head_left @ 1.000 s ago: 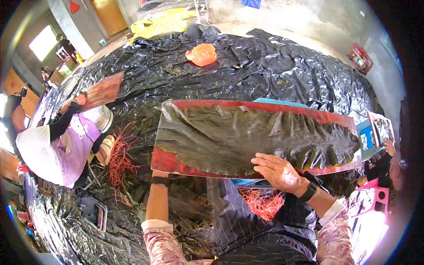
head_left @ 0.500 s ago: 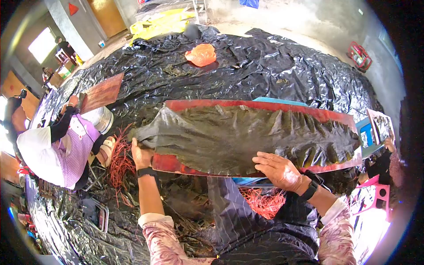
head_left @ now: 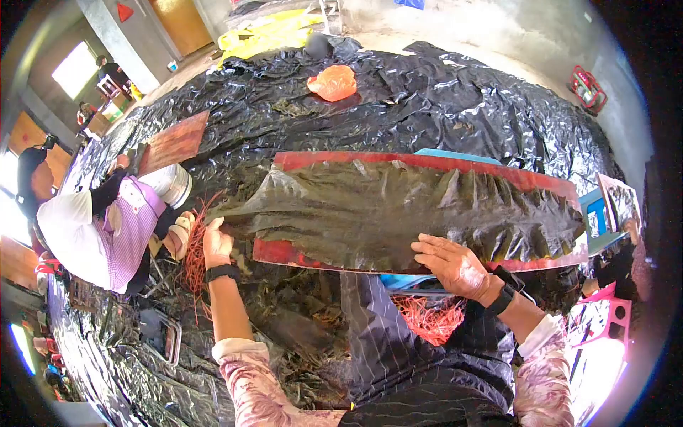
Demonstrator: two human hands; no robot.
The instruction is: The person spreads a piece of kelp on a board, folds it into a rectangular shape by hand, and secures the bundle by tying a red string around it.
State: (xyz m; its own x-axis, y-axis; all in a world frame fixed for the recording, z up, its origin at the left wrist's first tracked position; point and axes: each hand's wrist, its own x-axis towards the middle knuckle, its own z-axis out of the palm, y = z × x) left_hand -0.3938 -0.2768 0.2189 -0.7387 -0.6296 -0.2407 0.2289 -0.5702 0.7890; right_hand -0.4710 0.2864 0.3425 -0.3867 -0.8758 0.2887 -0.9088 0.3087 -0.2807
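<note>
A long, dark brown-green kelp blade (head_left: 370, 213), narrow at its left end and wavy along its edges, lies stretched over a red board (head_left: 286, 252). My left hand (head_left: 218, 244) is closed on the blade's narrow end, just past the board's left edge. Toward the right of the board's near edge, my right hand (head_left: 452, 267) rests with fingers extended on the lower part of the kelp. Under the board, part of a blue surface (head_left: 404, 282) shows above my lap.
Red string (head_left: 430, 317) lies in a bundle at my lap, with more red strands (head_left: 193, 260) at left. A co-worker (head_left: 92, 224) sits left by a white bucket (head_left: 171, 186) and another board (head_left: 174, 142). Black plastic sheeting (head_left: 455, 107) covers the floor; an orange bag (head_left: 332, 83) lies on it.
My left hand has moved slightly left, away from the board's edge, drawing the kelp's narrow end with it. My right hand stays at almost the same spot. The view has shifted a little.
</note>
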